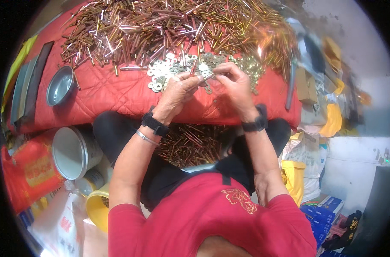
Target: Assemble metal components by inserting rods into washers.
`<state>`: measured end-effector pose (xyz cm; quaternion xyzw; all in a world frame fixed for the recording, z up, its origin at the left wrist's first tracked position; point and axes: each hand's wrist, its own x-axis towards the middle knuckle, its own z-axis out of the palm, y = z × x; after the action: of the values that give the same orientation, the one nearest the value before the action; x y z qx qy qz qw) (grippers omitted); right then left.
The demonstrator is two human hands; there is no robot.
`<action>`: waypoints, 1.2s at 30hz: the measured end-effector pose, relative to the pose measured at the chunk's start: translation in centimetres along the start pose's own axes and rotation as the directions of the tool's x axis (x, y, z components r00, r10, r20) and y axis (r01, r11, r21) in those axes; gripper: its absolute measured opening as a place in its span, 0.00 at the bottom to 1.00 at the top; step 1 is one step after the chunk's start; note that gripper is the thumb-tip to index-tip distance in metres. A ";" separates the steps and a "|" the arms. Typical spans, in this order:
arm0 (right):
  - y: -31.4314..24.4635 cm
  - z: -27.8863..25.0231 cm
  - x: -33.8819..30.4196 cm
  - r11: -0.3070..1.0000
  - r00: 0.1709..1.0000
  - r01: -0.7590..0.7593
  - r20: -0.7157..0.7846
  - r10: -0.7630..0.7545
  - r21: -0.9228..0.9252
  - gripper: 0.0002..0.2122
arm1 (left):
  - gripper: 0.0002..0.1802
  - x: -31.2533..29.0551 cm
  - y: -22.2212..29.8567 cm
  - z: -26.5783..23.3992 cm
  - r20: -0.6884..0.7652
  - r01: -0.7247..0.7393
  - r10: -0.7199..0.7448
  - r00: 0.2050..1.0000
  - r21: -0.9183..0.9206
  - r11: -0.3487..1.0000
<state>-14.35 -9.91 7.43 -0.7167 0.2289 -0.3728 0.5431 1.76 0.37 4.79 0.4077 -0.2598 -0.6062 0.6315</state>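
Over the front of the red quilted cloth, my two hands meet. My left hand is closed, thumb and fingers pinching a thin metal rod. At the rod's other end, my right hand is closed in a pinch; any small part between its fingertips is hidden. A reddish rod shows just above my left fingers; whether it is held I cannot tell. Flat round washers lie scattered beside and behind my hands. Small brass-coloured pieces are spread behind my right hand.
A large heap of copper-coloured rods covers the far side. On the left sits a metal bowl. More rods lie between my knees. A white bucket and yellow bucket stand lower left, blue boxes lower right.
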 end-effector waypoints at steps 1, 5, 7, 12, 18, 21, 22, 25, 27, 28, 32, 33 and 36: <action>0.0 -0.2 0.2 0.998 0.999 0.044 0.029 -0.043 -0.048 0.06 | 0.11 -0.1 0.1 0.0 0.006 0.011 -0.011 1.000 0.008 1.000; -0.3 -0.7 0.5 0.971 0.984 0.159 0.104 -0.142 -0.179 0.06 | 0.11 -0.2 0.6 -0.2 0.032 0.063 -0.064 0.997 0.009 0.998; -1.5 0.0 0.3 0.993 0.999 -0.014 0.042 0.019 -0.113 0.04 | 0.10 -0.3 0.7 -0.2 0.042 0.075 -0.075 0.996 -0.006 0.997; -1.7 -1.0 0.0 0.955 0.969 -0.130 0.169 0.179 -0.268 0.07 | 0.09 -0.1 0.9 -0.1 0.017 0.029 -0.032 0.999 0.189 0.982; -1.9 -1.7 0.5 0.867 0.963 -0.038 0.213 0.165 -0.498 0.12 | 0.10 -0.1 0.4 -0.2 0.054 0.015 -0.027 0.998 0.204 0.979; 0.0 -1.1 0.7 0.857 0.960 0.280 0.133 -0.247 -0.432 0.09 | 0.11 -0.1 1.0 0.4 0.023 0.065 -0.068 0.997 0.113 0.991; -0.1 -0.6 0.7 0.861 0.959 0.282 0.118 -0.257 -0.424 0.10 | 0.11 -0.1 1.0 0.3 0.033 0.071 -0.075 0.997 0.113 0.991; -1.6 0.9 0.3 0.874 0.989 0.150 0.077 -0.129 -0.463 0.14 | 0.11 -0.3 0.8 -0.1 0.053 0.086 -0.093 0.994 0.116 0.989; -2.2 1.1 0.2 0.879 0.999 0.012 0.043 0.010 -0.477 0.16 | 0.11 -0.4 0.7 -0.1 0.058 0.089 -0.097 0.994 0.123 0.988; -2.3 1.0 0.2 0.882 0.996 -0.059 0.026 0.080 -0.468 0.16 | 0.11 -0.4 0.6 -0.1 0.057 0.092 -0.100 0.993 0.123 0.988; -1.8 0.8 0.1 0.935 0.995 0.049 -0.061 -0.075 -0.351 0.17 | 0.12 -0.2 0.8 0.2 0.020 0.086 -0.088 0.996 0.104 0.991; -1.8 0.8 0.1 0.921 0.998 0.053 -0.016 -0.064 -0.387 0.17 | 0.12 -0.2 1.0 0.3 0.001 0.080 -0.081 0.997 0.096 0.992; -1.9 0.7 -0.1 0.868 0.994 0.076 0.111 -0.025 -0.490 0.19 | 0.12 -0.1 0.5 -0.2 0.028 0.069 -0.073 0.997 0.123 0.990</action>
<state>-14.05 -8.85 9.11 -0.8552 0.2699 -0.2794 0.3431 2.14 0.49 5.12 0.4448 -0.2919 -0.6177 0.5791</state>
